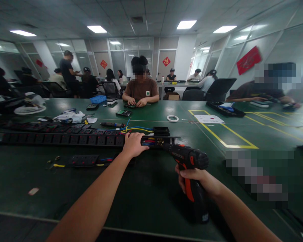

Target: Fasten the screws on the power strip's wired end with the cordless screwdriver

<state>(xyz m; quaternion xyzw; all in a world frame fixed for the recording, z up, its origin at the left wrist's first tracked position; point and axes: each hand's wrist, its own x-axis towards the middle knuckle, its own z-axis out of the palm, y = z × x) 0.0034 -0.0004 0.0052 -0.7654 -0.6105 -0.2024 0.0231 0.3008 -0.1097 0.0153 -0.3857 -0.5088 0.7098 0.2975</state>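
Observation:
A long black power strip with a row of sockets lies across the green table. My left hand grips the strip near its right end, fingers over the top and thumb at the front. Right of that hand, coloured wires show in the strip's open end. My right hand is wrapped round the handle of a black and orange power drill. The drill's nose points left at the strip's open end; whether its tip touches is too small to tell. Blue and yellow wires run behind the strip.
A shorter socket piece lies in front of the strip. Behind are a dark pen-shaped tool, a white tape roll, a paper sheet and a black tray. A person works across the table; another sits at the right.

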